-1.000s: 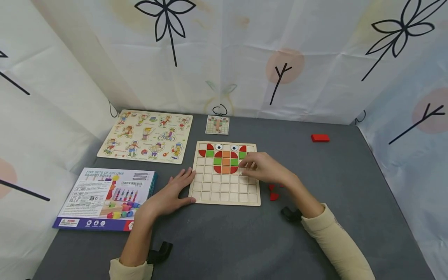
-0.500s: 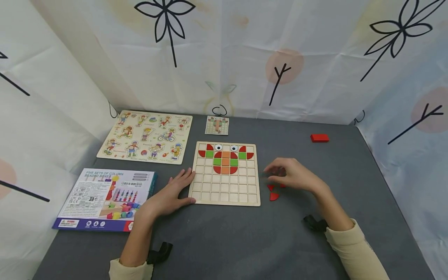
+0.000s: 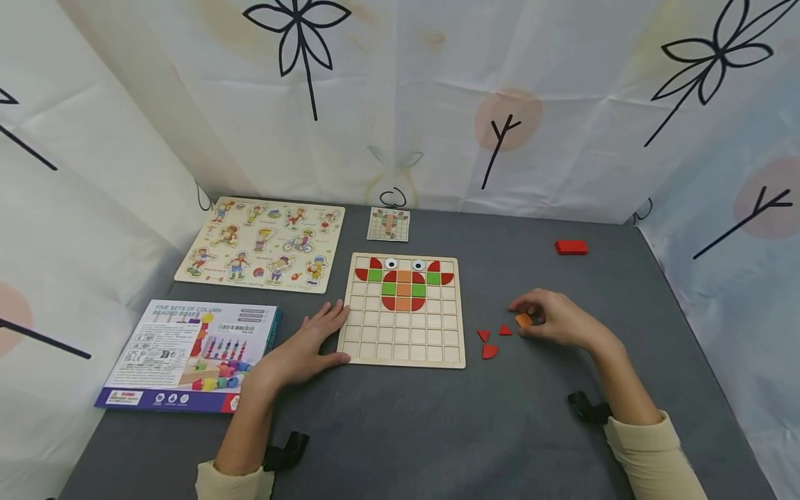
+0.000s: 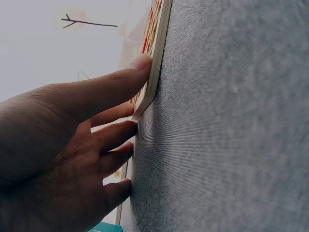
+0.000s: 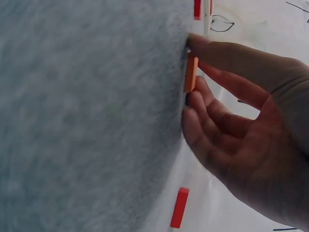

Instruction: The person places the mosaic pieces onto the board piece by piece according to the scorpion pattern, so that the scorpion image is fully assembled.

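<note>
My left hand (image 3: 307, 345) rests on the table with fingers spread, fingertips and thumb at the left edge of the wooden grid board (image 3: 400, 354). In the left wrist view the thumb (image 4: 140, 65) touches the board's edge. Red, green and orange pieces and two eye discs fill part of the grid's upper half. Right of the board, my right hand (image 3: 559, 318) has its thumb and curled fingers around an orange block (image 3: 523, 320), low at the tabletop. In the right wrist view this orange block (image 5: 191, 73) stands between thumb and fingers.
Two red triangles (image 3: 505, 330) and a red quarter-round piece (image 3: 489, 351) lie between board and right hand. A red block (image 3: 571, 247) lies at back right. A pattern card (image 3: 388, 224), a picture puzzle board (image 3: 259, 244) and a boxed toy (image 3: 187, 354) stand behind and left.
My right hand has left the board and moved right, past the red pieces, to the orange block. A red quarter-round it had covered on the board now shows. The left hand has stayed.
</note>
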Demonstrator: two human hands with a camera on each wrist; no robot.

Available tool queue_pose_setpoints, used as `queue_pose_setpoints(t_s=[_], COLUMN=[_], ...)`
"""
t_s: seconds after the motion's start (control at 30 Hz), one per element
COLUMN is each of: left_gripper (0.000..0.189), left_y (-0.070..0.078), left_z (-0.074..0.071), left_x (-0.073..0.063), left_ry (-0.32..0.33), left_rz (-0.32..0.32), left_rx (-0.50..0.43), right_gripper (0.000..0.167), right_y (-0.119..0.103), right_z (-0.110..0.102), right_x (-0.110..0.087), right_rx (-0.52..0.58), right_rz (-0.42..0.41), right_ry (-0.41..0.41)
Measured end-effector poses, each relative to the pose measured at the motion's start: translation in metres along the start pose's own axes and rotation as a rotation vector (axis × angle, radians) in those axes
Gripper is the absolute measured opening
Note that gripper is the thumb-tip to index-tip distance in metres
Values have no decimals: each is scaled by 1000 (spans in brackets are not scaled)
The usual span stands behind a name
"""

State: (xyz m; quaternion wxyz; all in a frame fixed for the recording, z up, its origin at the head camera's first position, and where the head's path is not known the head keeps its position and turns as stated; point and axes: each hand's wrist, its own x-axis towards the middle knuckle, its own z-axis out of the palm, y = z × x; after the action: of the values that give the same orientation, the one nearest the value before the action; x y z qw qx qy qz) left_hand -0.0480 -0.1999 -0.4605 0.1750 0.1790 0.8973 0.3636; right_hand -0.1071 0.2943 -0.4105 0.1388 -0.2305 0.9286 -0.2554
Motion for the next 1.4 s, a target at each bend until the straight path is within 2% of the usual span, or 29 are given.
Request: queue_pose_setpoints(t_s=[0.1,0.3,0.5,0.57,0.73,0.83,1.13,1.33,1.4], left_gripper=[96,94,94,95,92,90,89,90,91], left_y=[1,19,3,7,26,30,30,29,23], left_z=[-1,-10,-3,-4,-10,-12,-11,-11,-9], left_x=[-1,-5,-2,-3,-5,-5,-4,-4,-4], left_ry=[1,-29,-5,-8,-33,-38,-37,-39,-28], left_rz=[2,-24,21,16,-33,-53,-60,-58,-41], left_rx=[13,-10,-14,-12,1,23,35,31,20], right_gripper=[38,36,29,27,24,23,29,32,31], right_y=[4,7,8,8,5,0,-28,-52,-61], right_z=[0,-2,-3,-2,1,3,18,31,35], right_x=[0,3,3,3,6,9,29,49,56], right_rx=[2,16,33,27,25,37,184,238,240], right_rz=[10,72,105,98,57,21,-60,-147,-175], right_ry=[7,16,11,11,31,50,99,42,15])
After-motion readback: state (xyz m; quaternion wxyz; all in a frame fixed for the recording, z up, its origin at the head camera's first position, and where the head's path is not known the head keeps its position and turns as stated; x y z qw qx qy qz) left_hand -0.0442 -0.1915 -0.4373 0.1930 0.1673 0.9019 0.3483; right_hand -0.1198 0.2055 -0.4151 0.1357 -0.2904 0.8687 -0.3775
